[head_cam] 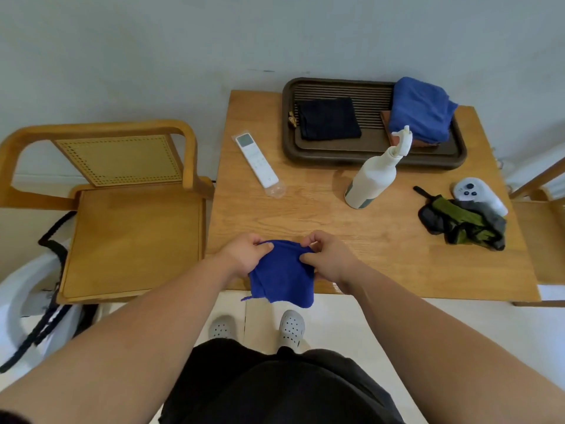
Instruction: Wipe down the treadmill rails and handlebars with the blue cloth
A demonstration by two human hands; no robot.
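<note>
A small dark blue cloth (pixel 282 278) hangs between my two hands at the near edge of a wooden table (pixel 308 215). My left hand (pixel 244 255) pinches its upper left corner with thumb and curled fingers. My right hand (pixel 328 260) pinches the upper right corner. The cloth's lower part droops past the table edge, above my feet. No treadmill, rail or handlebar is in view.
On the table stand a white spray bottle (pixel 374 175), a white remote (pixel 256 160), a dark tray (pixel 305 154) with a black cloth (pixel 328 122) and a lighter blue cloth (pixel 420 110), a dark green bundle (pixel 461 224) and a white controller (pixel 477 194). A wooden chair (pixel 122 215) stands left.
</note>
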